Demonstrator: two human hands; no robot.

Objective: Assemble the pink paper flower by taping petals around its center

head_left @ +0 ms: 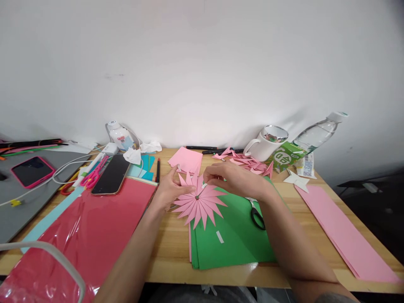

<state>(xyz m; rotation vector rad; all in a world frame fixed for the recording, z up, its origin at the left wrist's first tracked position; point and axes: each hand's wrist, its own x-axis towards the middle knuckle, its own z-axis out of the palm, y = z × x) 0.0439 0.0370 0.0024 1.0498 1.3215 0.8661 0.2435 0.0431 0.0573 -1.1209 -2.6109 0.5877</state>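
Observation:
A pink folded-paper flower point(202, 206) with many pointed petals lies over the left edge of a stack of green paper point(236, 252). My left hand point(172, 189) grips its upper left side, thumb on top of the petals. Over the upper right petals, my right hand point(229, 176) is closed in a pinch on a small white strip point(204, 185), partly hidden by the fingers. Another white strip point(220, 237) lies on the green paper. Black-handled scissors point(258, 218) rest beside my right forearm, partly covered by it.
Behind the hands are square pink sheets point(186, 159), folded pink pieces point(249, 162) and a white mug point(268, 143). A tilted water bottle point(318, 132) leans at right, near long pink strips point(347, 235). A phone point(112, 174) lies on red paper point(116, 214) at left.

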